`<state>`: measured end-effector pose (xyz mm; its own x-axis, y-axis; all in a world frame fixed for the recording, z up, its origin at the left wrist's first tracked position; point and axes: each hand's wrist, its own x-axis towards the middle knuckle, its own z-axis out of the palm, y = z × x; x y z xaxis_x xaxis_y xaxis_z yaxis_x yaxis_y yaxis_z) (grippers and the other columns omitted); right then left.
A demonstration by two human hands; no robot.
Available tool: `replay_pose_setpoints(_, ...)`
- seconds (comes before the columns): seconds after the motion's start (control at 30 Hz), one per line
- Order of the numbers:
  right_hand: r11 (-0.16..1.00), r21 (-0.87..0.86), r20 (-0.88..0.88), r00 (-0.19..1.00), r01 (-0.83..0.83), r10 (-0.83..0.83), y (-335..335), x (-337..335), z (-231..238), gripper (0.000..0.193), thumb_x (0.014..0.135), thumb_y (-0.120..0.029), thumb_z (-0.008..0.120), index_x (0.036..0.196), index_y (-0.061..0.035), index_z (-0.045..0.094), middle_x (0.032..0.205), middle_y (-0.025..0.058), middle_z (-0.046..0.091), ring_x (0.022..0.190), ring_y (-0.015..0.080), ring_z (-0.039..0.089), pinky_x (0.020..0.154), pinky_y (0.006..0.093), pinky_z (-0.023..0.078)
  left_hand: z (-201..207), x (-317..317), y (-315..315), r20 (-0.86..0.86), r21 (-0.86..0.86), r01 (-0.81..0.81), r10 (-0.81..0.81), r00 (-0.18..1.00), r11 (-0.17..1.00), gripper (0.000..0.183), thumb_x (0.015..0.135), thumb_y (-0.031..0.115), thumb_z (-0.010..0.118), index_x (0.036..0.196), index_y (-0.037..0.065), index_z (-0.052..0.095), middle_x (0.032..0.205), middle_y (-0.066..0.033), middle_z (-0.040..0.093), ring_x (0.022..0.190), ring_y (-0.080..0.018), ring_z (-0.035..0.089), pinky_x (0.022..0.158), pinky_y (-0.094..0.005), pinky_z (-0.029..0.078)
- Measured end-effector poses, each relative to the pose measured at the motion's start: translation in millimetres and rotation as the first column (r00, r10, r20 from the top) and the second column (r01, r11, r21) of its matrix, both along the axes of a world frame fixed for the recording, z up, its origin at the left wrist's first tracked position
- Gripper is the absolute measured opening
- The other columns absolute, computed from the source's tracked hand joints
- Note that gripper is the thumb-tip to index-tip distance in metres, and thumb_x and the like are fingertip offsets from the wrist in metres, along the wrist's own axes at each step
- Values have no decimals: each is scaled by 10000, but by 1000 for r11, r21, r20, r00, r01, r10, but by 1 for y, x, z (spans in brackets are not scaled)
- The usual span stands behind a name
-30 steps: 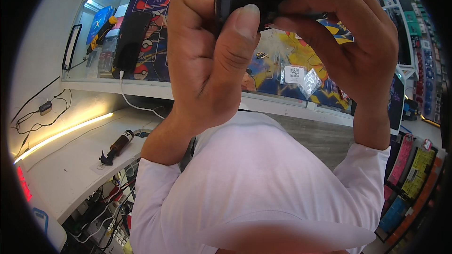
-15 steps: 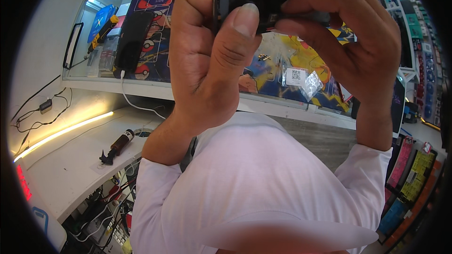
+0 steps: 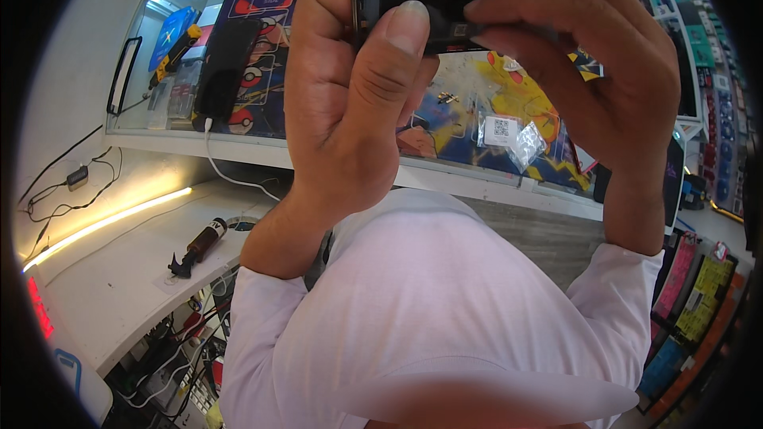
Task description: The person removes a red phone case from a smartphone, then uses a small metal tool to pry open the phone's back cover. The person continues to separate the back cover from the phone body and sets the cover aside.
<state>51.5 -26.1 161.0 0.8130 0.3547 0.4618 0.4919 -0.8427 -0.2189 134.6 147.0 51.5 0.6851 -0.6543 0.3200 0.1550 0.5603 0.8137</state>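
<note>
An opened phone (image 3: 437,0) is held up at the top edge of the view, its dark inside facing me. A small round metal part shows near its upper left. My left hand (image 3: 350,103) grips its left side, thumb pressed on the inner face and fingers wrapped behind. At the phone's right side, my right hand (image 3: 604,71) has thumb and index finger bent together in a pinch around something dark and thin. I cannot make out what that is, and the fingers are partly blurred. The phone's upper part is cut off by the frame.
Below the phone lies a colourful printed mat (image 3: 461,139) with small screws (image 3: 447,98) and a clear plastic bag (image 3: 524,145). A black phone (image 3: 226,67) with a white cable and a yellow-black screwdriver (image 3: 176,52) lie at left. A dark bottle (image 3: 208,238) rests on the lower shelf.
The opened phone has shifted slightly left and tilted, showing more of its inside. My left hand moved with it; my right fingers shifted a little along its right side.
</note>
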Motion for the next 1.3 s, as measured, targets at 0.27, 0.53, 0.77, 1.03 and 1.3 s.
replay_pose_setpoints(0.27, 986, -34, 299, 943, 160, -143, -1, -23, -64, 378, 760, -35, 867, 1124, -19, 769, 1038, 108, 687, 843, 186, 665, 664, 277, 510, 2, -2, -5, -15, -52, -59, 59, 998, 997, 191, 1066, 149, 602, 1031, 67, 433, 777, 18, 507, 606, -14, 395, 542, -205, 347)
replay_pose_setpoints(0.53, -443, 888, -14, 971, 121, 237, 25, -41, -112, 486, 1122, -344, 455, 1281, 88, 608, 1171, 186, 701, 963, 240, 724, 830, 291, 590, -20, 20, -10, 314, -26, -295, 288, 905, 955, 199, 1047, 147, 644, 1066, 32, 483, 793, 10, 543, 639, -49, 474, 593, -215, 414)
replay_pose_setpoints(0.77, -851, 517, 68, 987, 90, 146, 65, -25, -126, 583, 1131, -325, 251, 1500, 109, 375, 1496, 258, 498, 1397, 332, 518, 1182, 424, 447, -47, 40, -13, 888, -144, -339, 272, 370, 930, 354, 839, -28, 753, 1169, 56, 657, 837, -63, 645, 783, -200, 642, 693, -305, 503)
replay_pose_setpoints(1.03, -837, 529, -32, 989, 139, 144, 59, -14, -142, 432, 1121, -246, 297, 1345, 75, 479, 1366, 230, 582, 1306, 348, 578, 1161, 444, 475, -63, 49, -5, 955, -108, -390, 205, 216, 914, 341, 846, -35, 745, 1160, 77, 673, 850, -46, 647, 754, -196, 624, 702, -322, 503)
replay_pose_setpoints(1.3, -874, 450, 168, 944, 184, 286, 46, -34, -154, 510, 1099, -142, 327, 1504, 168, 306, 1563, 344, 371, 1480, 412, 393, 1245, 437, 374, -59, 32, -11, 317, 56, -391, 355, 879, 919, 181, 1026, 132, 671, 1093, 36, 533, 851, 2, 583, 709, -35, 466, 653, -207, 401)
